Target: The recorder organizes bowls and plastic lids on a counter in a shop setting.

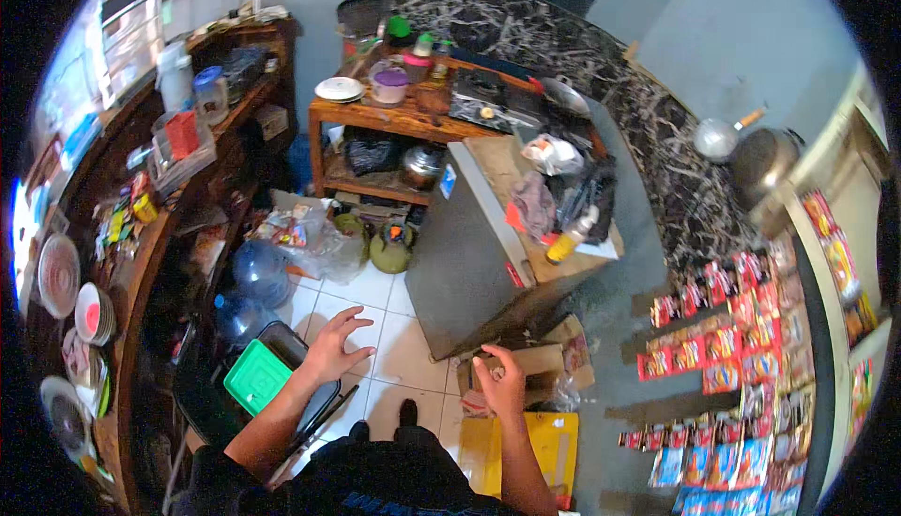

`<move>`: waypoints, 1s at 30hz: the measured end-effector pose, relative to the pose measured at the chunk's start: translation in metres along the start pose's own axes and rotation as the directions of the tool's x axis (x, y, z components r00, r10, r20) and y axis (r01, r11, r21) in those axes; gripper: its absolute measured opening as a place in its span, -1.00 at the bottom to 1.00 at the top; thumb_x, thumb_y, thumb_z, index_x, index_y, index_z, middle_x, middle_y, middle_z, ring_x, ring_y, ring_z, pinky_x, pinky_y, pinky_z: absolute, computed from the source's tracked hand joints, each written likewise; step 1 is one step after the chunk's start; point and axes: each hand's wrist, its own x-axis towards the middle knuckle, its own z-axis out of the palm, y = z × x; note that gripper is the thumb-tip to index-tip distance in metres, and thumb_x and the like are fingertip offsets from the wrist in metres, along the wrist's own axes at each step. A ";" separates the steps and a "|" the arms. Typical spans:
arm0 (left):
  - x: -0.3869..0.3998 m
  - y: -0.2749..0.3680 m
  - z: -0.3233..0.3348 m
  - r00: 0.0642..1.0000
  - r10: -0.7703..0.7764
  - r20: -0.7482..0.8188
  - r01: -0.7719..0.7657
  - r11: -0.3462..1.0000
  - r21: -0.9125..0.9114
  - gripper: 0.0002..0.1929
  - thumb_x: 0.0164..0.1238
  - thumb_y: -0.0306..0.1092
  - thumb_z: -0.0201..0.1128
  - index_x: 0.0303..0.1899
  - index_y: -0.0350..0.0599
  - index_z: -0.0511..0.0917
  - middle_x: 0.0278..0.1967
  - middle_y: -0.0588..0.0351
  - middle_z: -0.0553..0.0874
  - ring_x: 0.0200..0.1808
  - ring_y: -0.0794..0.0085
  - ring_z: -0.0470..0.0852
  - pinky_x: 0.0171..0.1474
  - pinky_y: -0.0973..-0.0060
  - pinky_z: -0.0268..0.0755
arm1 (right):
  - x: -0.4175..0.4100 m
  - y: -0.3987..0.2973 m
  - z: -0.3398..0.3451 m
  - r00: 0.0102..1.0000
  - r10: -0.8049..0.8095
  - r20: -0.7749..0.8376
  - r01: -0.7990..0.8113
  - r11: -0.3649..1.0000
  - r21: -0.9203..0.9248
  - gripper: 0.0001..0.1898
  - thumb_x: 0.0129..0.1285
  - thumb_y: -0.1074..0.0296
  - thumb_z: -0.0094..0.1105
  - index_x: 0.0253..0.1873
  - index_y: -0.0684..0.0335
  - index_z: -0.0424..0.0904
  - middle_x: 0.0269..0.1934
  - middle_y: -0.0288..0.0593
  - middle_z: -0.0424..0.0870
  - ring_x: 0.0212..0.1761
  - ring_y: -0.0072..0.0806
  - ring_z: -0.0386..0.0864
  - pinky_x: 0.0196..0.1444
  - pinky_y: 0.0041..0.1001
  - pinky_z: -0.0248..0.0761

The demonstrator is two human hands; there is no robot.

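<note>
My left hand (336, 346) is held up over the white tiled floor (362, 312), fingers apart with nothing in them. Closest to it is a green plastic lid or tray (257, 378) beside a dark container. My right hand (502, 381) is also empty, its thumb and index finger curved but apart. Behind that hand lie an open cardboard box (540, 362) and, lower, a yellow box or panel (486, 445). Before me stands a small grey refrigerator (457, 263). On its cardboard-covered top are a crumpled cloth (533, 199), plastic bags (552, 153) and a yellow-labelled bottle (571, 237).
A wooden table (405, 119) bears a gas stove (486, 97) and containers; a green gas cylinder (391, 248) stands below. Large blue water bottles (260, 273) sit left, near a long wooden counter (141, 305) with bowls (95, 315). Sachet strips (725, 347) hang at right.
</note>
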 end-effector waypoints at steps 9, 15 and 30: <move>0.009 0.006 -0.010 0.968 -0.146 -0.206 0.169 0.981 0.097 -0.49 0.24 -0.15 0.47 0.20 0.02 0.55 0.40 -0.13 0.43 0.36 -0.08 0.46 0.38 0.15 0.36 | 0.098 -0.009 0.029 0.943 0.053 0.327 -0.085 0.993 0.082 -0.71 0.25 0.35 0.43 0.03 0.29 0.69 -0.02 -0.09 0.76 0.07 -0.31 0.68 0.20 -0.38 0.44; -0.016 0.022 -0.018 0.896 -0.227 -0.383 0.289 0.951 0.113 -0.51 0.22 -0.18 0.47 0.17 -0.01 0.56 0.38 -0.11 0.45 0.35 -0.07 0.47 0.36 0.16 0.39 | 0.146 0.009 0.070 0.849 -0.125 0.513 0.066 0.989 0.132 -0.69 0.29 0.26 0.41 0.06 0.24 0.68 -0.02 -0.11 0.75 0.06 -0.26 0.67 0.19 -0.34 0.44; -0.156 0.039 -0.036 0.436 -0.507 -0.743 0.693 0.716 -0.081 -0.52 0.27 -0.18 0.45 0.19 -0.01 0.57 0.34 -0.05 0.52 0.38 0.02 0.45 0.40 0.18 0.33 | 0.133 -0.088 0.229 0.421 -0.548 0.723 0.280 0.836 0.471 -0.68 0.25 0.29 0.41 0.06 0.24 0.68 0.01 -0.08 0.75 0.07 -0.19 0.69 0.16 -0.32 0.48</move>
